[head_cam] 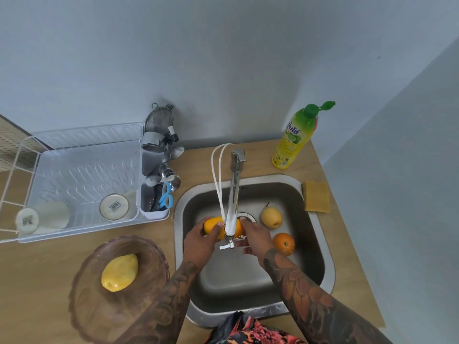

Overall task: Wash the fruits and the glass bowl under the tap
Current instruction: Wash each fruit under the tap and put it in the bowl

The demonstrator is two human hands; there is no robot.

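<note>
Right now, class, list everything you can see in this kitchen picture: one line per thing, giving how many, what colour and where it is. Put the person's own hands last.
mango in hands: 1, orange-yellow, under the tap over the sink
mango in bowl: 1, yellow, inside the glass bowl
pear: 1, pale yellow, on the sink floor
orange: 1, orange, on the sink floor near the pear
glass bowl: 1, brownish clear, on the counter left of the sink
tap: 1, chrome, behind the sink
sink: 1, steel, set in the counter
dish rack: 1, white, far left
cups: 2, pale, in the dish rack
scissors: 1, blue handles, in the rack's cutlery holder
soap bottle: 1, yellow-green, behind the sink
sponge: 1, yellow, right of the sink
left hand: 1, grips the mango
right hand: 1, grips the mango
</note>
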